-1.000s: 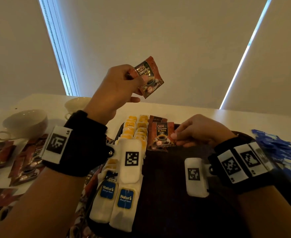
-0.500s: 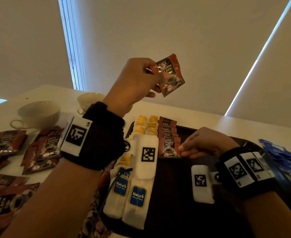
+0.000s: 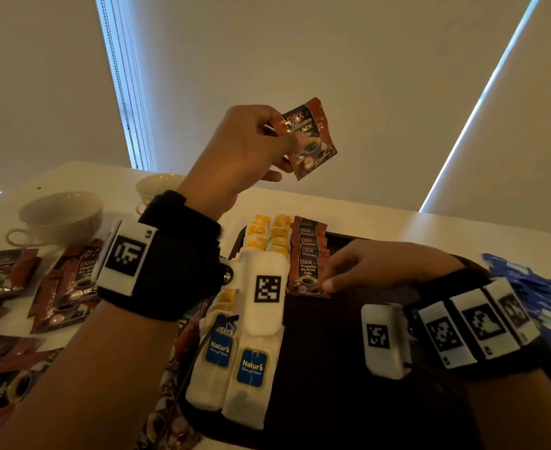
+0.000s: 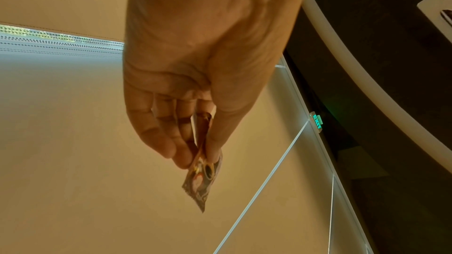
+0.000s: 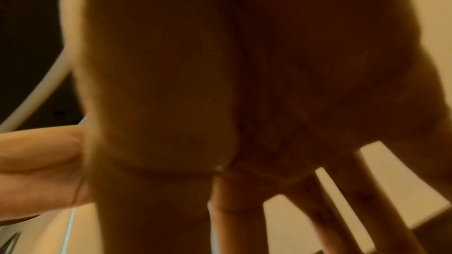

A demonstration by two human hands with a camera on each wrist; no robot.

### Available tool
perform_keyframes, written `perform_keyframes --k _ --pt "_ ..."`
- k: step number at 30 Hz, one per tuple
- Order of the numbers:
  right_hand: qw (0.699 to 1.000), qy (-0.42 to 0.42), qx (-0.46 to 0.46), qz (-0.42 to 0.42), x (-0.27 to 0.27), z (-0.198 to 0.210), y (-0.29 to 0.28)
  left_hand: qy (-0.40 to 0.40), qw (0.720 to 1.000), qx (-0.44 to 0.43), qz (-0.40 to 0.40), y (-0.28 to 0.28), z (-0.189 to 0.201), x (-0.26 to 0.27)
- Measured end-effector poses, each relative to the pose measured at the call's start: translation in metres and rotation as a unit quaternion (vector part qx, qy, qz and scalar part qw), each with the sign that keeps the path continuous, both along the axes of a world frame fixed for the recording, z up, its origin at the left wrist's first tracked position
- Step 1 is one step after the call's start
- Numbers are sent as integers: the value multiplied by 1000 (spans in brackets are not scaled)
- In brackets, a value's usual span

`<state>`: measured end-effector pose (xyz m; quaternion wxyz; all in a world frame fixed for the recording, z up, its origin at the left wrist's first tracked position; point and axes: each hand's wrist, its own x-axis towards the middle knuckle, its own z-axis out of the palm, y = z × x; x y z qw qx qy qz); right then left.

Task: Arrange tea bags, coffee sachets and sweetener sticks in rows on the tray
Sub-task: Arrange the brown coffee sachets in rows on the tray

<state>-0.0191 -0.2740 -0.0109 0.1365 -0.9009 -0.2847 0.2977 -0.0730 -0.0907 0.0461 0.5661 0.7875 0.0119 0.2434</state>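
Upper centre of the head view: left hand raised, pinching a coffee sachet between thumb and fingertips. Lower right: right hand, fingers seemingly extended, touching the nearest sachet of the row on the dark tray.

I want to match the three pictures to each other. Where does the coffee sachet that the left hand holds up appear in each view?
Head: the coffee sachet is upper centre, pinched by the left hand above the tray.
Left wrist: lower centre, pinched between thumb and fingers.
Right wrist: not in it; the picture is blurred.
Shared landmark: the left hand itself.
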Motion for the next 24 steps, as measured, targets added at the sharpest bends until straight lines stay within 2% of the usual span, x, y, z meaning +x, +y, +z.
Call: perform_keyframes --k 3,7,13,14,16,18,20,22,24 --pt "996 1 -64 55 -7 0 7 3 1000 8 -2 -1 0 -1" --pt "992 3 -113 64 -12 3 10 4 1000 14 2 0 0 -1" --pt "993 -1 -93 70 -12 5 10 17 1000 22 -1 -2 -1 0" --pt "994 -19 -71 78 -11 7 8 22 999 26 -4 -2 -1 0" --pt "993 -97 32 61 -9 17 3 41 998 42 -23 -1 -2 0" --pt "967 -164 191 -36 -10 29 0 74 993 71 -56 -1 -3 -2" --pt "923 -145 327 -142 -12 38 -1 108 985 106 -86 -3 -5 -3" --pt "899 -98 385 -186 -12 41 -1 131 976 135 -109 -6 -6 -3" --pt "887 -76 412 -195 -13 41 -1 146 970 147 -127 -7 -7 -3"
